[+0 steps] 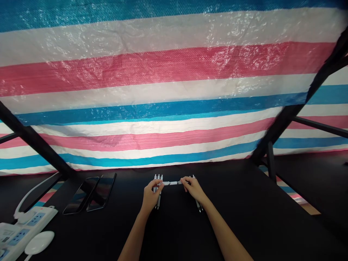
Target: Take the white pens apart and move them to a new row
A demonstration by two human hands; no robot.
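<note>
A white pen (172,183) lies level between my two hands, just over the black table. My left hand (151,194) pinches its left end and my right hand (192,187) pinches its right end. Several white pens (158,177) lie side by side under and behind my left hand, their dark tips pointing toward me. Beneath my right hand rest more white pens (198,205), partly covered by the fingers, so I cannot tell how many.
Two dark phones (81,195) lie on the black table (174,232) at the left. A white power strip (35,221) with a plugged cable and a white rounded device (39,243) sit at the lower left. Black frame bars (293,108) and a striped tarp (163,69) stand behind.
</note>
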